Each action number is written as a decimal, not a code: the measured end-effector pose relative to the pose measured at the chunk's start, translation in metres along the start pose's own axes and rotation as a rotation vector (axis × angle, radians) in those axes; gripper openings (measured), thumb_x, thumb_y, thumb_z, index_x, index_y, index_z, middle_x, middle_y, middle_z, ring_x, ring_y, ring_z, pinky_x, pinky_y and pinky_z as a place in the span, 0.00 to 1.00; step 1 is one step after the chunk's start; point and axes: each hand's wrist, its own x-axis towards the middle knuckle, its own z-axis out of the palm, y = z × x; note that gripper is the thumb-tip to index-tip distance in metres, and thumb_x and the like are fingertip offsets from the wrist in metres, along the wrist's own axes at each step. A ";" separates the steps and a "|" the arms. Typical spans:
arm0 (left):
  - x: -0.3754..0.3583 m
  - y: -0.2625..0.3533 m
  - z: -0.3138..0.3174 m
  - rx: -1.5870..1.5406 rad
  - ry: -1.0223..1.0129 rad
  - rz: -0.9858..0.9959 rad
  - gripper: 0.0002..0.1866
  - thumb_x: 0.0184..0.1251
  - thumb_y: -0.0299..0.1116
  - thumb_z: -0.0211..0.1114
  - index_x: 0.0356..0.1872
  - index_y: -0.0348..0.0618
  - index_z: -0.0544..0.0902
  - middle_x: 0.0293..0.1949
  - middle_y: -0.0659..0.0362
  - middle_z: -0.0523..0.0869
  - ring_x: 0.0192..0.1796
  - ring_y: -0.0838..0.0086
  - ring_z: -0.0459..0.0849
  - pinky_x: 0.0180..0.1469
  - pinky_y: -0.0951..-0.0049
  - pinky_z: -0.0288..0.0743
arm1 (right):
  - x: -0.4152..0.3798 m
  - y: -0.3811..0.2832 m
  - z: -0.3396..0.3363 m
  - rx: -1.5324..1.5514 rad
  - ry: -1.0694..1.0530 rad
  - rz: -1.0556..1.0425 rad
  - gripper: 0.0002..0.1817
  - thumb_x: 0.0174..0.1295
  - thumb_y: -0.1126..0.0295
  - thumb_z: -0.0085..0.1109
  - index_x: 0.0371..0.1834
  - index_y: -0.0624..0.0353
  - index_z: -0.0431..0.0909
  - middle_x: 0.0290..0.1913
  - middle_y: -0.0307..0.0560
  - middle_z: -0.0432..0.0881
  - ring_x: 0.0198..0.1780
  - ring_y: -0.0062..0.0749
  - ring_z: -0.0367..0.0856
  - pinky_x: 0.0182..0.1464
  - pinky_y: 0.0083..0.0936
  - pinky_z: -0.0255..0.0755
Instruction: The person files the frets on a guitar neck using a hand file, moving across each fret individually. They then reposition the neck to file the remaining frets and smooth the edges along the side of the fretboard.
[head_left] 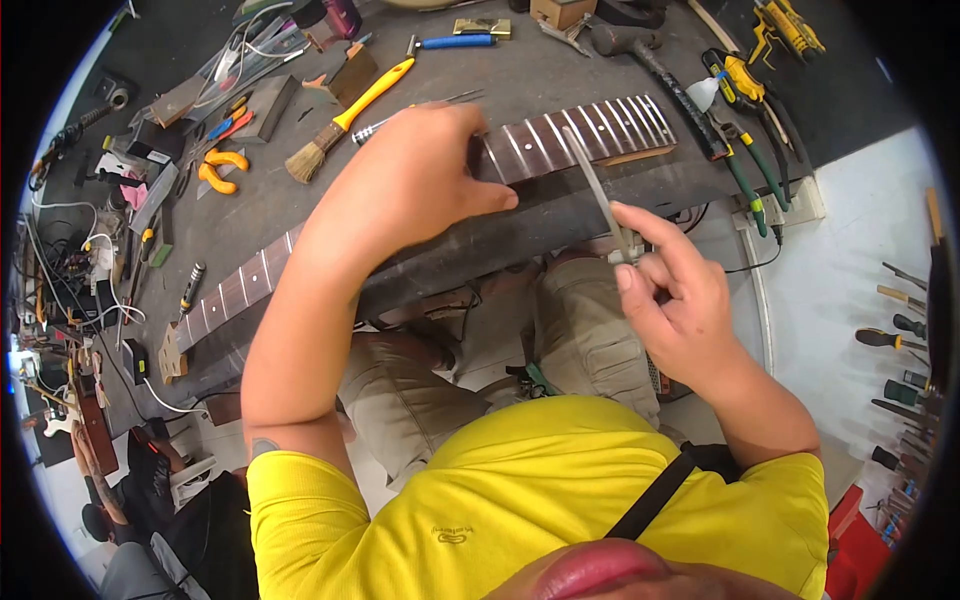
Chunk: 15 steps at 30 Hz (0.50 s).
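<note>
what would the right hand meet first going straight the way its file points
Probably the fretted neck, which the file in the right hand overlaps in view; height is unclear.

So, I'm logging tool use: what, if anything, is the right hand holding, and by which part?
The right hand holds a thin, straight, grey metal tool by its near end, between thumb and fingers.
</note>
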 end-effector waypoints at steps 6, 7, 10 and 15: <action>-0.076 0.060 0.048 -0.970 0.372 -0.206 0.12 0.85 0.31 0.72 0.55 0.31 0.87 0.43 0.60 0.90 0.45 0.74 0.87 0.52 0.71 0.82 | 0.015 -0.004 0.037 0.414 -0.126 -0.048 0.28 0.81 0.74 0.64 0.81 0.60 0.71 0.27 0.45 0.87 0.27 0.26 0.84 0.36 0.28 0.77; -0.085 0.066 0.060 -1.077 0.370 -0.194 0.11 0.89 0.31 0.67 0.56 0.31 0.87 0.43 0.62 0.89 0.46 0.78 0.85 0.51 0.75 0.80 | 0.016 0.001 0.055 0.504 -0.081 -0.166 0.28 0.81 0.74 0.64 0.82 0.60 0.69 0.33 0.48 0.91 0.31 0.28 0.89 0.39 0.29 0.80; -0.103 0.062 0.087 -1.259 0.421 -0.179 0.11 0.94 0.29 0.60 0.56 0.31 0.87 0.46 0.61 0.90 0.46 0.81 0.84 0.50 0.78 0.79 | 0.012 0.009 0.084 0.661 -0.104 -0.264 0.29 0.82 0.76 0.62 0.82 0.62 0.64 0.50 0.54 0.95 0.45 0.36 0.98 0.49 0.31 0.87; -0.118 0.073 0.084 -1.334 0.518 -0.185 0.12 0.94 0.31 0.61 0.59 0.31 0.87 0.49 0.56 0.93 0.47 0.79 0.88 0.51 0.77 0.82 | 0.014 0.005 0.089 0.739 -0.156 -0.268 0.26 0.83 0.73 0.65 0.78 0.64 0.66 0.51 0.52 0.93 0.51 0.33 0.95 0.52 0.31 0.86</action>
